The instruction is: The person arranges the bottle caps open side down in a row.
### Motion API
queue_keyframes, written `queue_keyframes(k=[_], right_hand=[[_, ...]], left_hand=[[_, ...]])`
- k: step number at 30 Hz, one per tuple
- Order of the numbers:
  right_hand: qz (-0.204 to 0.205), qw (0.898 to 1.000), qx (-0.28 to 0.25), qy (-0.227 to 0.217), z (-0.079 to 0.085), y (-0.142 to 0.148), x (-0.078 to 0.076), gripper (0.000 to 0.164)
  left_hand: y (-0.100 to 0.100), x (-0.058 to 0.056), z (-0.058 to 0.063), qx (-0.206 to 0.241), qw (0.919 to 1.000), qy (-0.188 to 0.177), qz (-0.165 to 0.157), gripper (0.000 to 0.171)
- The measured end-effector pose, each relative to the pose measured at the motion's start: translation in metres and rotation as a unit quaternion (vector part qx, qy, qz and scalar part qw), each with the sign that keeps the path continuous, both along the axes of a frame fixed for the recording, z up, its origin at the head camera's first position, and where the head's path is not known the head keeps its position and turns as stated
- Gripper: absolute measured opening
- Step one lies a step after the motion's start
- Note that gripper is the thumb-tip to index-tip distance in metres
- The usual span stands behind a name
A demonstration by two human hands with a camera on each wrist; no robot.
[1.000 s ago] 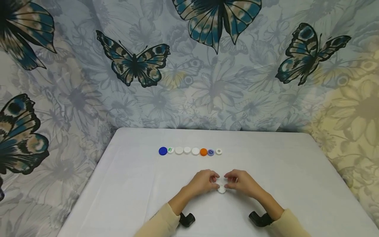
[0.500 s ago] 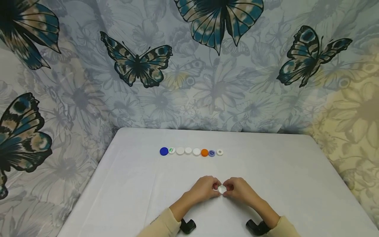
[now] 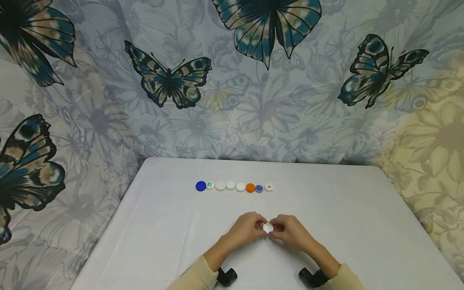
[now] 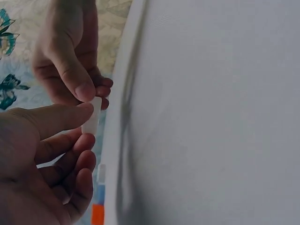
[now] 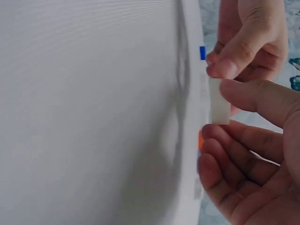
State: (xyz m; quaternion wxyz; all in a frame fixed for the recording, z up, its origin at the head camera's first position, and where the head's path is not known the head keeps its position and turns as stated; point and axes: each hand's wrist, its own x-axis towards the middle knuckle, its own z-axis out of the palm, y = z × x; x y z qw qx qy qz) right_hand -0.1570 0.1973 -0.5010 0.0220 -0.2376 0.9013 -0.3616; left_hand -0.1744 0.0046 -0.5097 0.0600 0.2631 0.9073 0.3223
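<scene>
Between both hands, a round white bottle cap (image 3: 268,228) is held over the near middle part of the table. My left hand (image 3: 244,230) pinches its left side with thumb and fingers. On the opposite side, my right hand (image 3: 293,233) grips it the same way. The left wrist view has the white cap (image 4: 93,117) edge-on, with the left thumb on it and the other hand's thumb at its upper end. Edge-on too in the right wrist view, the cap (image 5: 219,103) sits between the right thumb and fingers, partly covered by the fingertips.
Farther back, several caps form a row on the white table (image 3: 163,225): a blue cap (image 3: 201,186) at the left end, white ones, an orange cap (image 3: 250,188), a light-blue cap (image 3: 259,188) and a marked white cap (image 3: 268,187) at the right. Butterfly-patterned cloth (image 3: 261,121) hangs behind.
A second ago the hands were apart around the white cap, which was low at the thumbs. They closed on it and raised it, then shifted slightly left and away from me.
</scene>
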Motion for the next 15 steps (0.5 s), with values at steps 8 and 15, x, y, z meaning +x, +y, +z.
queue_keyframes(k=[8,15], right_hand=[[0.004,0.999,-0.040,0.033,0.012,-0.011,-0.012,0.018],[-0.004,0.995,-0.071,0.072,0.026,-0.029,-0.025,0.020]], left_hand=[[-0.020,-0.006,0.018,0.048,0.9986,-0.008,0.022,0.025],[-0.039,-0.011,0.032,0.114,0.9919,0.021,0.052,0.029]])
